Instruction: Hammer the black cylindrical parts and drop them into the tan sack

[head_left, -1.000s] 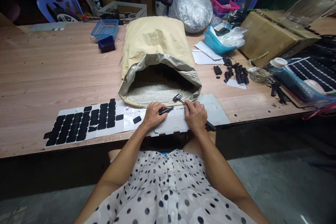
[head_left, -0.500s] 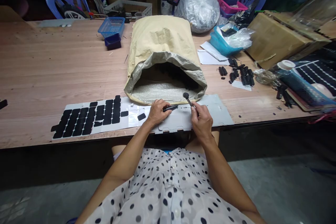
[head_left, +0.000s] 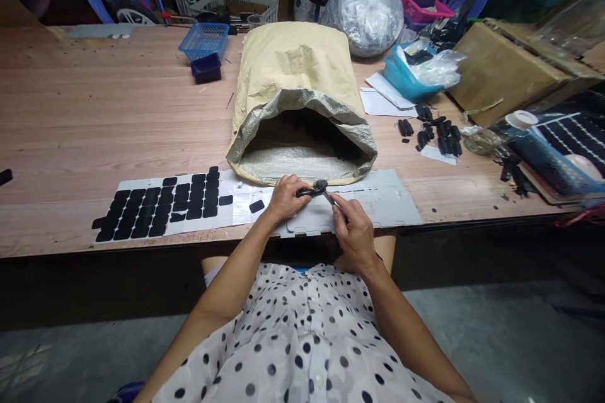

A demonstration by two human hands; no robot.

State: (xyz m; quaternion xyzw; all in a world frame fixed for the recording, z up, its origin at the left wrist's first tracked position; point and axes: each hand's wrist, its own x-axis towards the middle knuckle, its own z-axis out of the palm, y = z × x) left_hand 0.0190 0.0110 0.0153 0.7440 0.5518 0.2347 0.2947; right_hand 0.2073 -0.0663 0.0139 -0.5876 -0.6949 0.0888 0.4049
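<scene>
My left hand (head_left: 285, 198) is closed on a small black bar-shaped part (head_left: 308, 191) and presses it onto a white card sheet (head_left: 378, 201) at the table's near edge. A small hammer (head_left: 324, 189) with a dark round head is gripped in my right hand (head_left: 352, 233). Its head rests on the right end of the black part. Just behind both hands lies a tan woven sack (head_left: 297, 94) on its side, its mouth open toward me. Dark pieces show dimly inside it.
A white sheet with several black pads (head_left: 161, 204) lies left of my hands, with a loose pad (head_left: 256, 206) beside it. Loose black parts (head_left: 432, 132) lie to the right. Blue baskets (head_left: 203, 41), a clear plastic bag (head_left: 366, 16) and a cardboard box (head_left: 501, 69) stand further back.
The hammer head was raised near the sack's mouth and has come down onto the end of the black part. My left hand has kept hold of the part.
</scene>
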